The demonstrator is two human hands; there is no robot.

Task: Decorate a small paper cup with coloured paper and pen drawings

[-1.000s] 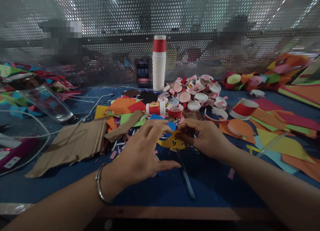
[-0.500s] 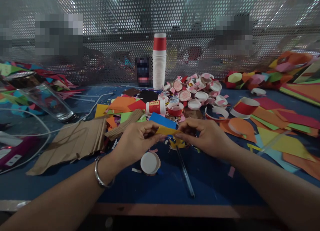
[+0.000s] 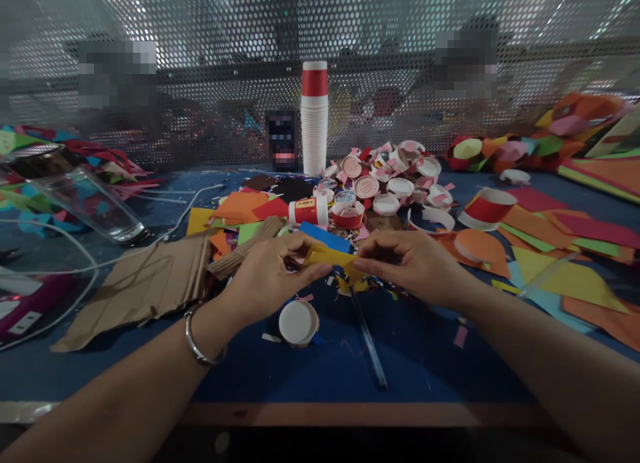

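Note:
Both my hands hold one small yellow paper piece (image 3: 331, 257) a little above the blue table (image 3: 325, 369). My left hand (image 3: 270, 276), with a metal bangle on the wrist, pinches its left end. My right hand (image 3: 415, 263) pinches its right end with thumb and forefinger. Just below my left hand a small white cup bottom (image 3: 299, 321) lies on the table. A dark pen (image 3: 367, 336) lies slanted under the paper, and yellow scraps (image 3: 350, 286) lie beneath it.
A stack of red-and-white paper cups (image 3: 315, 119) stands at the back by the perforated metal screen. Cut cup rims and discs (image 3: 387, 183) are heaped behind my hands. Coloured paper sheets (image 3: 565, 249) cover the right, brown folded paper (image 3: 145, 286) and a glass (image 3: 90, 203) the left.
My left hand rose from lying flat over the white cup bottom and pinched the yellow piece. Both hands now hold it lifted off the table.

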